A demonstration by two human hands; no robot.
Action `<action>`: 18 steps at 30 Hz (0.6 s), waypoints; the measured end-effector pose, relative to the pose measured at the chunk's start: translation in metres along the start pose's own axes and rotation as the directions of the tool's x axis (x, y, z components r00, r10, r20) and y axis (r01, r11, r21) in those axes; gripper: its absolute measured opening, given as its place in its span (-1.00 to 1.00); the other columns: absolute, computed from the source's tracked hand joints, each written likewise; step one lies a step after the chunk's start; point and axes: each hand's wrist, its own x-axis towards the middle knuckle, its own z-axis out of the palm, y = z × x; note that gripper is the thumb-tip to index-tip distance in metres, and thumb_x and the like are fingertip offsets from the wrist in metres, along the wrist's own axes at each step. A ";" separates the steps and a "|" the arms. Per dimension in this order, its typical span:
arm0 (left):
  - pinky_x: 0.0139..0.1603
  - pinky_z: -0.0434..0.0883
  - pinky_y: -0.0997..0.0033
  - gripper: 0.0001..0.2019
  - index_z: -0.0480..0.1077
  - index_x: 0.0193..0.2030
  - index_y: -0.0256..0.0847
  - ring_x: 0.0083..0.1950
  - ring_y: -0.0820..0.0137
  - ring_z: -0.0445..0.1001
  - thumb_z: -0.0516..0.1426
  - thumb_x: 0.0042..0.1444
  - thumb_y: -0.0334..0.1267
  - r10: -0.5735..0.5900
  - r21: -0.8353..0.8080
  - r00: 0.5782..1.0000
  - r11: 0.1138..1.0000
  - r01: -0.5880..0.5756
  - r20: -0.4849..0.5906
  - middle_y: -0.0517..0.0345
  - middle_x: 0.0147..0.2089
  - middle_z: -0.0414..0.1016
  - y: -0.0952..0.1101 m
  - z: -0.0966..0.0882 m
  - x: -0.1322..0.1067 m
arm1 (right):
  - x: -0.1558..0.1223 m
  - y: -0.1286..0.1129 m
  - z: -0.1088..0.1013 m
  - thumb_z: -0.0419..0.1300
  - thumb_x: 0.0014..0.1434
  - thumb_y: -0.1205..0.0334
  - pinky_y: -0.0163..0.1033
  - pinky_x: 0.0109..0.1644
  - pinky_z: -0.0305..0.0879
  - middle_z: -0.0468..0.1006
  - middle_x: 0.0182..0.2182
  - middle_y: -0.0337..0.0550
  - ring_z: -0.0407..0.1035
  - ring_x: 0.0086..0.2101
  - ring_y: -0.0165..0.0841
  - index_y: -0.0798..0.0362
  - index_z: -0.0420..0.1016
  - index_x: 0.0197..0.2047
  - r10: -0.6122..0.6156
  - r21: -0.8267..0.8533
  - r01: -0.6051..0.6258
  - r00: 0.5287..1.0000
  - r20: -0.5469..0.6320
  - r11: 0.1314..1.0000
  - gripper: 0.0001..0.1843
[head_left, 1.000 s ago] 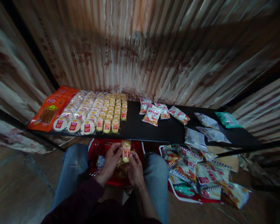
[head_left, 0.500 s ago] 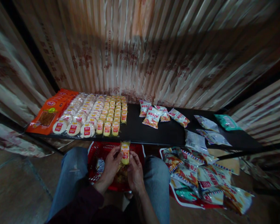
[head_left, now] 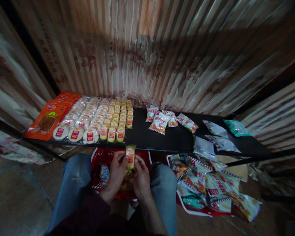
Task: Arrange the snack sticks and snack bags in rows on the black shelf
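Observation:
A small yellow wrapped snack cake [head_left: 130, 157] with a red label stands upright between my two hands, just in front of the shelf edge. My left hand [head_left: 116, 170] pinches its left side with thumb and fingers. On its right side, my right hand [head_left: 140, 173] is closed on the wrapper. Beneath them is a red basket [head_left: 94, 170], partly hidden by my hands, with wrapped items inside. On the black shelf [head_left: 140, 137] ahead, rows of the same yellow cakes [head_left: 111, 133] stand beside rows of round white wrapped biscuits [head_left: 76, 133].
Orange snack bags [head_left: 45, 123] lie at the shelf's left end. Several white-and-red snack bags [head_left: 159, 122] lie mid-shelf, with pale bags [head_left: 204, 148] and a green bag [head_left: 236, 127] further right. A second red basket [head_left: 195, 209], heaped with bags, stands at my right knee.
Both hands have lifted the yellow snack cake slightly toward the shelf edge. The camera view has shifted a little; the items on the shelf look unchanged.

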 end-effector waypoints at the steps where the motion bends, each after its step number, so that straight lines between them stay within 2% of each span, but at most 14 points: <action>1: -0.10 0.38 0.34 -0.78 0.32 -0.24 -0.21 -0.14 0.33 0.48 0.15 -0.02 -0.18 0.014 0.028 1.000 1.000 -0.014 0.007 0.04 -0.19 0.51 0.000 0.000 -0.001 | 0.001 0.001 -0.001 0.40 -0.19 0.13 -0.25 -0.28 0.38 0.61 -0.38 -0.22 0.47 -0.39 -0.35 0.02 0.51 -0.31 -0.002 -0.001 0.002 1.000 -0.010 1.000 -0.67; 5: -0.12 0.38 0.33 -0.75 0.35 -0.16 -0.21 -0.18 0.34 0.47 0.11 0.04 -0.14 0.019 0.138 0.996 0.990 -0.031 0.086 0.04 -0.16 0.50 0.002 0.000 -0.005 | 0.005 0.005 -0.006 0.39 -0.16 0.14 -0.24 -0.19 0.37 0.59 -0.33 -0.22 0.46 -0.32 -0.36 0.01 0.52 -0.29 -0.055 -0.053 0.053 0.998 -0.040 0.997 -0.69; 8: -0.05 0.36 0.31 -0.71 0.36 -0.09 -0.21 -0.09 0.32 0.46 0.11 0.06 -0.15 0.044 0.163 0.990 0.984 -0.066 0.134 -0.01 -0.06 0.49 0.000 0.001 -0.007 | 0.006 0.008 -0.008 0.37 -0.13 0.12 -0.27 -0.15 0.35 0.58 -0.32 -0.25 0.45 -0.30 -0.39 0.01 0.52 -0.29 -0.116 -0.104 0.110 0.992 -0.053 0.988 -0.71; 13: 0.06 0.30 0.27 -0.69 0.39 -0.08 -0.19 -0.02 0.30 0.43 0.17 0.00 -0.20 0.091 0.173 0.993 0.979 -0.104 0.082 0.01 -0.04 0.49 -0.005 0.003 -0.007 | 0.003 0.007 -0.009 0.35 -0.09 0.10 -0.25 -0.10 0.33 0.57 -0.29 -0.24 0.43 -0.26 -0.38 0.01 0.52 -0.26 -0.167 -0.165 0.161 0.986 -0.022 0.973 -0.71; 18: 0.07 0.30 0.32 -0.69 0.46 -0.10 -0.17 0.00 0.28 0.44 0.20 -0.03 -0.23 0.011 0.065 1.000 0.998 -0.013 0.029 0.03 -0.03 0.51 0.006 0.004 -0.009 | 0.000 0.003 -0.007 0.32 -0.04 0.09 -0.25 -0.08 0.32 0.56 -0.28 -0.22 0.42 -0.24 -0.37 0.01 0.52 -0.23 -0.168 -0.196 0.167 0.986 0.014 0.966 -0.71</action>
